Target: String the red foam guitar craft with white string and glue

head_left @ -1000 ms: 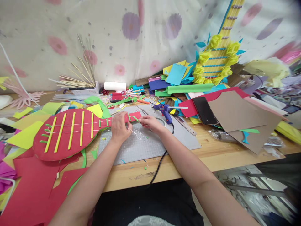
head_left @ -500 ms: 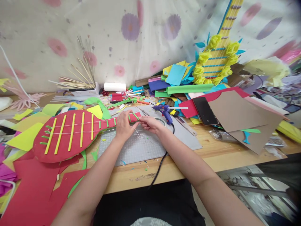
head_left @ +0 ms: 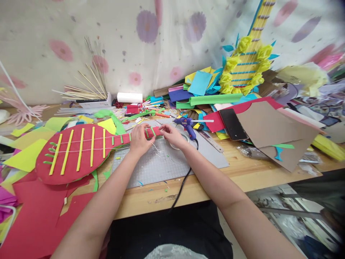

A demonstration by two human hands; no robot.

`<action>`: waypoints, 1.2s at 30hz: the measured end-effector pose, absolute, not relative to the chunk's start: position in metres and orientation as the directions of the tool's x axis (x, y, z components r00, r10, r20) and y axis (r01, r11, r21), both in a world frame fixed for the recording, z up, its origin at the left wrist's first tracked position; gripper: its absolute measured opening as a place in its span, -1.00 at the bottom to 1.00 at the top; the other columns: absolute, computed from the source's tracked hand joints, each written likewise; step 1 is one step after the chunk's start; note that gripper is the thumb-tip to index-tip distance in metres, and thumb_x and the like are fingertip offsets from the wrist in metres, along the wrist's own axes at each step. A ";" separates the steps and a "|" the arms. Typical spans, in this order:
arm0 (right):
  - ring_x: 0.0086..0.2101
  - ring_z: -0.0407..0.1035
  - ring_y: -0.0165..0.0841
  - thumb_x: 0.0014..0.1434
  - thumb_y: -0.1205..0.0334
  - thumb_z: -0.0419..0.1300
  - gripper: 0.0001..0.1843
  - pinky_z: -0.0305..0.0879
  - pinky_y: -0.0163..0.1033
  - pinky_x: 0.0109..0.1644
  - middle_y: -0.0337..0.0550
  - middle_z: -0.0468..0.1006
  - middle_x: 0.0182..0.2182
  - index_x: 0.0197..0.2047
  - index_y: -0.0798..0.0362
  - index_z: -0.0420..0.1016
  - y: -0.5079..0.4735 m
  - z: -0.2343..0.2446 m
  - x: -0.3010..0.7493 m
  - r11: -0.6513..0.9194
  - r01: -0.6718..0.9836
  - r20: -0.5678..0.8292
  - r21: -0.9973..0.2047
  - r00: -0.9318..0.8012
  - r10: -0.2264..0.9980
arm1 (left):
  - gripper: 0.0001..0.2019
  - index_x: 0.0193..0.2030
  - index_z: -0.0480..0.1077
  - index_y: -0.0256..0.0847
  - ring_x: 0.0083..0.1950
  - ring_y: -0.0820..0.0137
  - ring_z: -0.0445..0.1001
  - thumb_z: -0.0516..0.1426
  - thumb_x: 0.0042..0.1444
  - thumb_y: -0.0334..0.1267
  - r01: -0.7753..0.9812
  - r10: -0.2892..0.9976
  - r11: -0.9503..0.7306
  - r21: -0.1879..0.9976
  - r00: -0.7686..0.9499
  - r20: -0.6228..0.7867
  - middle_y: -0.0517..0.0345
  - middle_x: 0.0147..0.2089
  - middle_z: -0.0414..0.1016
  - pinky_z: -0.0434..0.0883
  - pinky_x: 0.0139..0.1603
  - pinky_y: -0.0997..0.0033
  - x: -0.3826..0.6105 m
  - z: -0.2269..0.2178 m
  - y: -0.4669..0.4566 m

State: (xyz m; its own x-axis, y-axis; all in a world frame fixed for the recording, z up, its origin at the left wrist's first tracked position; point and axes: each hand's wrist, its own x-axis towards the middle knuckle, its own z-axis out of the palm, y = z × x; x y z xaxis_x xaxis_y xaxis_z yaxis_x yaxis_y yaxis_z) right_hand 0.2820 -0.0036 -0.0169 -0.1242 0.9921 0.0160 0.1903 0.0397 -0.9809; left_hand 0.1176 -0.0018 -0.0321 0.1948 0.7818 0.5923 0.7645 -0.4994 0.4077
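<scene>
A red paper guitar [head_left: 72, 154] with yellow strips across its body and green strips along its neck lies at the left, its neck reaching toward the middle. My left hand [head_left: 140, 138] is closed around the neck, with the thumb on its near side. White strings [head_left: 88, 150] run along the body, and their loose ends [head_left: 156, 150] hang below my left hand. At the tip of the neck my right hand [head_left: 172, 136] has its thumb and fingers bent close together. What they pinch, if anything, is too small to make out.
A grey cutting mat [head_left: 153, 171] lies under the hands. Beyond my right hand are a blue glue gun [head_left: 187, 126], its black cord [head_left: 185, 178], a tape roll [head_left: 176, 146] and a metal ruler [head_left: 211, 142]. A phone [head_left: 233, 125] rests beside cardboard [head_left: 269, 126]. A yellow guitar [head_left: 244, 68] leans behind.
My right hand has shifted slightly up at the neck's tip, its fingers lifting and loosening a little. My left hand stays on the neck. The whole view has shifted slightly.
</scene>
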 end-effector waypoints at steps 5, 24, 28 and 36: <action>-0.35 0.31 -0.45 0.06 0.35 0.07 -0.88 0.25 -0.28 -0.18 -0.23 0.46 -0.35 -0.29 0.08 0.38 0.005 -0.017 0.291 0.195 0.420 0.156 -0.886 -0.124 0.980 | -0.55 -0.01 0.24 -0.20 0.02 0.12 0.39 0.19 -0.10 -0.30 0.795 0.815 -0.499 0.346 0.295 0.499 -0.01 -0.06 0.46 0.30 0.08 0.07 0.119 -0.029 0.006; -0.07 0.43 -0.39 0.05 0.56 -0.08 -0.50 0.27 -0.18 0.10 -0.04 0.50 -0.01 0.05 0.10 0.33 0.006 -0.051 0.286 0.211 0.515 0.190 -0.830 -0.095 0.977 | -0.45 0.10 0.18 -0.19 0.05 0.13 0.40 0.17 -0.10 -0.34 0.795 0.840 -0.492 0.355 0.326 0.433 0.02 -0.02 0.48 0.26 0.14 0.07 0.125 -0.030 0.013; -0.06 0.42 -0.40 0.05 0.57 -0.09 -0.50 0.26 -0.19 0.12 -0.04 0.50 -0.01 0.04 0.11 0.33 0.005 -0.050 0.285 0.203 0.527 0.184 -0.825 -0.089 0.979 | -0.45 0.10 0.18 -0.19 0.05 0.14 0.41 0.17 -0.11 -0.36 0.798 0.845 -0.487 0.354 0.328 0.422 0.01 -0.02 0.49 0.24 0.16 0.07 0.125 -0.030 0.013; -0.07 0.43 -0.38 0.04 0.58 -0.09 -0.50 0.29 -0.16 0.10 -0.05 0.53 -0.05 0.01 0.11 0.36 0.003 -0.048 0.283 0.195 0.528 0.186 -0.826 -0.071 0.980 | -0.45 0.12 0.16 -0.21 0.08 0.18 0.40 0.15 -0.07 -0.32 0.818 0.871 -0.460 0.344 0.342 0.352 0.02 0.01 0.48 0.19 0.21 0.13 0.126 -0.028 0.012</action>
State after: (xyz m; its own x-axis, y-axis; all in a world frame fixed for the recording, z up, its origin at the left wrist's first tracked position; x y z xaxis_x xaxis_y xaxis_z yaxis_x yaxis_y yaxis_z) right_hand 0.2834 0.0035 -0.0477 -0.0707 0.9800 0.1860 0.5284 0.1950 -0.8263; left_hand 0.1263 0.0125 -0.0276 0.3417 0.8713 0.3523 0.8185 -0.4601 0.3441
